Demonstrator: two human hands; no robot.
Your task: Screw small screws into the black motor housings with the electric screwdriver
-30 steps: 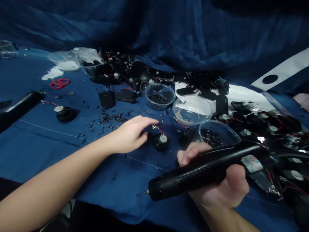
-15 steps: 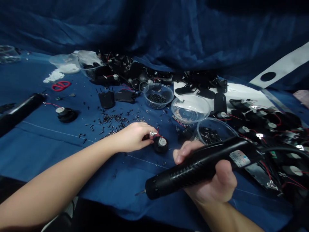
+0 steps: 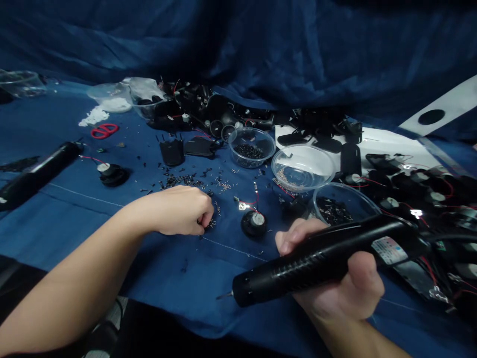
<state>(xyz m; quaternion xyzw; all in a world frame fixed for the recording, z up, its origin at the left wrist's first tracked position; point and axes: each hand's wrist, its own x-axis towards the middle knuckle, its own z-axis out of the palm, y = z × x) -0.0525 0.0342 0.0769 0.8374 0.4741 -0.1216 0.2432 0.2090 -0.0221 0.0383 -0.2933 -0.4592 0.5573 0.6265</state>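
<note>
My right hand (image 3: 346,291) is wrapped round a black electric screwdriver (image 3: 298,263), its bit pointing left over the cloth. My left hand (image 3: 184,209) is down on the blue cloth among loose screws (image 3: 186,179), thumb and fingers pinched together. What lies between its fingertips is hidden. Between the two hands sits a small motor on a black round base (image 3: 254,223), with red wires and a shiny metal tab standing out from it. Nothing touches this motor.
Clear bowls of screws (image 3: 252,154) and small black parts (image 3: 372,201) stand behind. A second black screwdriver (image 3: 40,174), red-handled scissors (image 3: 105,131) and another motor (image 3: 112,174) lie left. Wired motors and black housings (image 3: 436,186) crowd the right.
My left hand has left the motor and moved left to the loose screws. The motor stays on the cloth. My right hand keeps hold of the screwdriver; the view has shifted slightly.
</note>
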